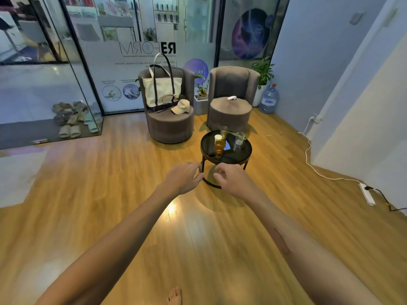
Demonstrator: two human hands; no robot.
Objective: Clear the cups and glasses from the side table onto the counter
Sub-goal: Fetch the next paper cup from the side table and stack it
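Note:
A small round black side table (242,155) stands on the wooden floor in front of two armchairs. On it stand a glass of amber drink (219,148) at the near left, a white-topped cup (218,138) just behind it, a glass with a little amber drink (224,131) at the far edge, and a clear empty glass (239,140) on the right. My left hand (184,177) and my right hand (234,179) are stretched out side by side, short of the table's near edge, fingers loosely curled and holding nothing.
Two grey armchairs stand behind the table: the left one (169,126) carries a tote bag (161,91) and a cap (181,106). A water jug (269,99) is in the far right corner. A white cable and power strip (366,193) lie along the right wall. Sandals (70,119) sit at the glass door.

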